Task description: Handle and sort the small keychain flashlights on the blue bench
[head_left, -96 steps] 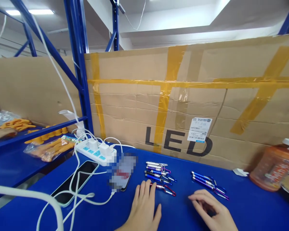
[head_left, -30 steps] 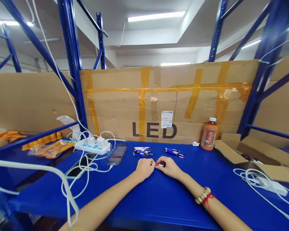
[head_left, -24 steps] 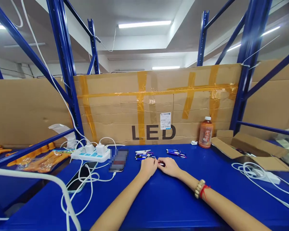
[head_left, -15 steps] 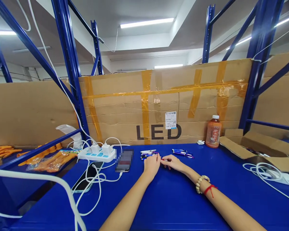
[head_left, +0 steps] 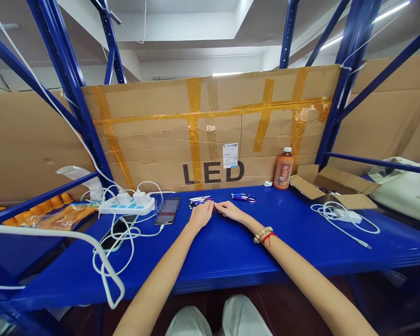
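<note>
Both my arms reach far forward over the blue table (head_left: 231, 247). My left hand (head_left: 200, 215) and my right hand (head_left: 228, 211) meet at a small red-tipped pen (head_left: 214, 208), their fingers pinched on it. It lies at the near edge of a pile of metallic pens (head_left: 200, 201). A second, smaller bunch of blue pens (head_left: 243, 198) lies just right of it. A bead bracelet with a red cord (head_left: 264, 234) sits on my right wrist.
A white power strip (head_left: 126, 205) with chargers and loose white cables (head_left: 115, 238) lies at the left, with two phones (head_left: 116, 229) beside it. An orange drink bottle (head_left: 283, 169), an open cardboard box (head_left: 332, 186) and a coiled cable (head_left: 339, 215) stand right. A taped cardboard wall (head_left: 210, 130) closes the back.
The camera has drawn back and tilted down, so the table edge and my knees show. My hands moved forward with the red-tipped pen toward the pen pile.
</note>
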Motion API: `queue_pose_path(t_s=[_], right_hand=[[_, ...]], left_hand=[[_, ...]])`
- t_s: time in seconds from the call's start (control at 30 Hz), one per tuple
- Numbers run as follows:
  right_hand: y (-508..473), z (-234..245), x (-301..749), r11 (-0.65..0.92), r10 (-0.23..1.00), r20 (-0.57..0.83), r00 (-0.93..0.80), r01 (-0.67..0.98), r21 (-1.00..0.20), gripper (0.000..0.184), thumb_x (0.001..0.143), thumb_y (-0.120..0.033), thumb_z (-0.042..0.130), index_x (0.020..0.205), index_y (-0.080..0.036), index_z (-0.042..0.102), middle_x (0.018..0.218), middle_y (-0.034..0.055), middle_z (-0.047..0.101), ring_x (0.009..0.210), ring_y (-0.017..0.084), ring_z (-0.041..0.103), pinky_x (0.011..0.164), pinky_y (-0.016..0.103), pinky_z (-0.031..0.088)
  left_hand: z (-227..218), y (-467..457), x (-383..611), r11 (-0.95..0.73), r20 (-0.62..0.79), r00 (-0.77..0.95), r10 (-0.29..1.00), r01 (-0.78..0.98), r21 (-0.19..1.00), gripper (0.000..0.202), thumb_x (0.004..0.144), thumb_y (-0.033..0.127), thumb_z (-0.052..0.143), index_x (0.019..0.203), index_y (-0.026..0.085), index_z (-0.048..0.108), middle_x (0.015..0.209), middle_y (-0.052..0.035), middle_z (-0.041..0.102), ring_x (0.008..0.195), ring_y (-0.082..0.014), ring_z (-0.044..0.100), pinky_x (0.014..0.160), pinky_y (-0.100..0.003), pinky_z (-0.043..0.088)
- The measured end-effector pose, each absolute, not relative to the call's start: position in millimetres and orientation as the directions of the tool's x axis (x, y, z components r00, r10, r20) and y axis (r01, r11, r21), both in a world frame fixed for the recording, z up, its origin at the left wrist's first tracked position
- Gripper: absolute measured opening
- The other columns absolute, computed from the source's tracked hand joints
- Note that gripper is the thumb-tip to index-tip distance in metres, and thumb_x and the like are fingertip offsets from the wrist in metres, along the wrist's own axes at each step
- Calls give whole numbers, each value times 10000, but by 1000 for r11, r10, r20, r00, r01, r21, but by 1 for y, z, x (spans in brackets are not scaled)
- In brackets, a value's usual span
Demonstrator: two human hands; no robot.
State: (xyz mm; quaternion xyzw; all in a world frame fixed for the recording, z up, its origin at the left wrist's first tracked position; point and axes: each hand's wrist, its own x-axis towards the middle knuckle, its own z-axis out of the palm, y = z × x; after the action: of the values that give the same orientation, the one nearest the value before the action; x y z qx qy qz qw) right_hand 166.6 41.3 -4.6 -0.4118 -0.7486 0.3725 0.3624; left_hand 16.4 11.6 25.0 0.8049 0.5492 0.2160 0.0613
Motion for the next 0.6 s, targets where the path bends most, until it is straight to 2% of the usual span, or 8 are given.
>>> queue_pose_path(t_s=[0.17, 0.3, 0.37, 0.43, 0.5, 0.6], right_hand=[[39, -4, 167, 415, 880, 238, -411, 423, -805, 549, 744, -665, 329, 551, -162, 431, 492, -46, 379, 465, 70, 328, 458, 214, 265], [38, -3, 166, 439, 883, 271, -384, 464, -770, 557, 759, -640, 332, 597, -145, 527, 506, -38, 432, 508, 84, 369, 484, 212, 285], [39, -3, 165, 456, 882, 306, -359, 479, -750, 542, 758, -618, 363, 661, -136, 591, 555, -27, 498, 559, 97, 416, 516, 215, 311], [40, -3, 165, 474, 875, 338, -346, 471, -744, 518, 757, -591, 400, 727, -131, 635, 622, -14, 559, 609, 111, 456, 553, 222, 336], [43, -4, 165, 488, 865, 356, -352, 430, -760, 495, 756, -564, 430, 768, -125, 658, 678, 2, 601, 637, 122, 484, 583, 231, 358], [47, -4, 166, 502, 843, 366, -394, 336, -797, 464, 747, -532, 476, 828, -120, 675, 770, 31, 651, 694, 145, 528, 646, 251, 392]], left_hand=[[22, 9, 18, -347, 293, 235, 927, 837, 423, 394, 892, 375, 244, 889, 187, 591, 943, -94, 654, 925, -232, 587, 775, -317, 403], [17, 17, 20, -280, 322, 118, 939, 806, 521, 422, 896, 385, 190, 923, 175, 556, 883, -100, 651, 854, -217, 602, 735, -313, 415], [14, 24, 22, -252, 338, -5, 941, 655, 712, 397, 892, 397, 195, 891, 180, 527, 797, -68, 640, 767, -188, 602, 703, -292, 422], [11, 31, 24, -284, 350, -61, 935, 461, 841, 373, 885, 399, 205, 841, 183, 506, 758, -42, 617, 727, -160, 588, 683, -267, 426], [8, 37, 27, -304, 334, -64, 940, 285, 909, 369, 874, 396, 211, 811, 175, 500, 774, -40, 606, 728, -145, 579, 661, -244, 428], [4, 43, 32, -220, 221, -3, 975, 84, 972, 410, 854, 411, 210, 807, 147, 520, 781, -57, 612, 726, -144, 587, 613, -225, 425]])
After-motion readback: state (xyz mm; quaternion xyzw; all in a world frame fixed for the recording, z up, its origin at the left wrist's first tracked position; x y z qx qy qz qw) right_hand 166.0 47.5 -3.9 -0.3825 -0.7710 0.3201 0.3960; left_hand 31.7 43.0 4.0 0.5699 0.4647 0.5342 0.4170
